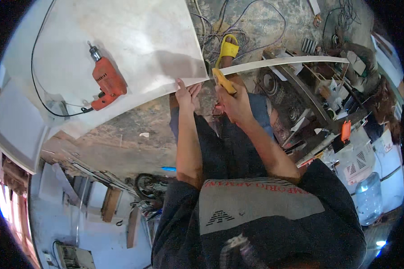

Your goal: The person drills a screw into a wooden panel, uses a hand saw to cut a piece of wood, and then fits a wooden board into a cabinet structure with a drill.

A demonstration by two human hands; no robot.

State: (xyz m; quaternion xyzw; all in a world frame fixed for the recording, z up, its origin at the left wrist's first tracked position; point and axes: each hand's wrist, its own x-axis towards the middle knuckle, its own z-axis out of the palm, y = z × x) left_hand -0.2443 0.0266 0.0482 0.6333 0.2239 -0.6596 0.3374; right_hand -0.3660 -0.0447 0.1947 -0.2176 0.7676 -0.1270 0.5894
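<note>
A large white board spreads across the far left. My left hand is at its near right corner, with the thumb on the edge and the fingers bent just below it. My right hand is closed around a yellow-handled tool, its far end beside the board's corner; its working end cannot be made out. From beside that tool a long, narrow white strip runs off to the right. On the board lies an orange power drill with a metal chuck and black cord.
Tangled cables lie on the stained floor beyond a foot in a yellow sandal. To the right stands a cluttered wooden frame with offcuts and an orange object. A clear water bottle and a motorcycle wheel are nearer.
</note>
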